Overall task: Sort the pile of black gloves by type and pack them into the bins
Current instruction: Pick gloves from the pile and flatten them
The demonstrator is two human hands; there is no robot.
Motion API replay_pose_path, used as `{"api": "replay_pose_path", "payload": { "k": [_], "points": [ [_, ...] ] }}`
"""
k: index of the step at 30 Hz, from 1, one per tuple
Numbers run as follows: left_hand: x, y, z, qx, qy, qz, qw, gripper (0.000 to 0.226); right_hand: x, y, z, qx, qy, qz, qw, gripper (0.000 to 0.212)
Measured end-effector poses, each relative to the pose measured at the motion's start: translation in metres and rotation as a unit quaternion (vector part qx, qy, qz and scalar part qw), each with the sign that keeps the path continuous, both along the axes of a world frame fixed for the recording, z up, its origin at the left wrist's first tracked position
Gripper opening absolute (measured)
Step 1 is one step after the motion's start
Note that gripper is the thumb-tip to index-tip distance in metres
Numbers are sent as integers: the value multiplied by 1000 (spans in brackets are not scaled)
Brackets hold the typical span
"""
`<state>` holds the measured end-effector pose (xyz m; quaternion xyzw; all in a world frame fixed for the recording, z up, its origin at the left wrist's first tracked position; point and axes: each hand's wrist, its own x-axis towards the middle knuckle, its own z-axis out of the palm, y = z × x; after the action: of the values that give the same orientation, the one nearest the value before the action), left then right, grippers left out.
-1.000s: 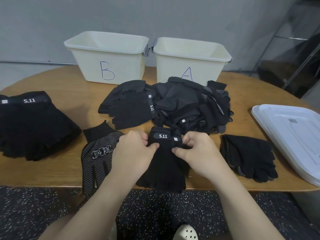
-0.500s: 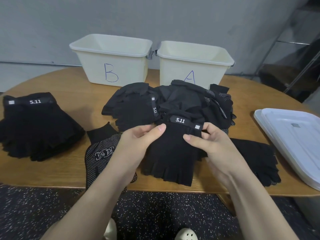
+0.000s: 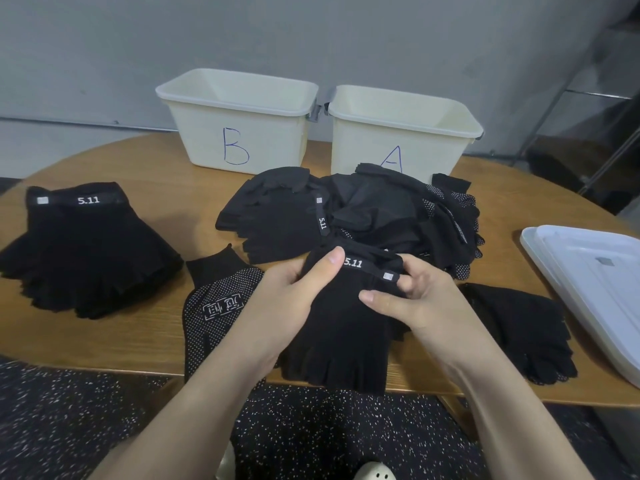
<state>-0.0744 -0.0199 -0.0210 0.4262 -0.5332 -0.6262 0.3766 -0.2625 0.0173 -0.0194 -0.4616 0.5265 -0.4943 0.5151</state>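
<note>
left grip [image 3: 294, 292]: thumb and fingers clamped on the cuff of a black fingerless knit glove marked 5.11 [image 3: 343, 334]
right grip [image 3: 415, 299]: pinching the same cuff's other end
glove: between both grips, over the table [image 3: 138, 344] edge
pile of black gloves [image 3: 374, 216]: just beyond the grips

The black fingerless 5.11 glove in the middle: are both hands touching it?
Touching. The head view shows the left hand and right hand pinching the black fingerless 5.11 glove.

A rounded brown wooden bench [image 3: 145, 168] carries two cream plastic bins at the back (marked B [image 3: 239, 123] and A [image 3: 401, 133]); a mixed pile of black gloves [image 3: 363, 213] before them; a stack of black fingerless gloves [image 3: 83, 251] at left; a white-dotted black glove [image 3: 221, 306] at the front edge; a black full-finger glove [image 3: 519, 327] and white plastic lids [image 3: 595, 289] at right.
</note>
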Motion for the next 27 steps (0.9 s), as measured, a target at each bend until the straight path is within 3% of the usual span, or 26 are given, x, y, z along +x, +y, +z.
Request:
{"api": "replay_pose_path", "payload": {
  "k": [4,8,14,17,19,21,25,27],
  "points": [
    [0,1,1,-35,-14,13,999,49,7,0,1,-10,9,4,1000,33],
    [-1,2,0,-62,-42,24,997,42,13,-1,-2,-48,95,-2,994,30],
    [-1,1,-2,-103,-63,84,989,28,10,0,0,-103,134,-38,985,38],
    [1,2,0,-142,-48,157,976,24,14,3,7,-256,245,-161,921,35],
    [3,2,2,-155,-13,192,969,23,23,5,9,-330,268,-158,891,26],
    [3,4,6,-169,15,194,966,22,33,4,9,-340,243,-123,900,24],
    [2,12,11,-191,48,148,969,17,48,0,6,-257,194,-76,944,43],
    [0,14,11,-215,43,113,969,25,53,-1,10,-240,146,-73,957,45]
  ]
}}
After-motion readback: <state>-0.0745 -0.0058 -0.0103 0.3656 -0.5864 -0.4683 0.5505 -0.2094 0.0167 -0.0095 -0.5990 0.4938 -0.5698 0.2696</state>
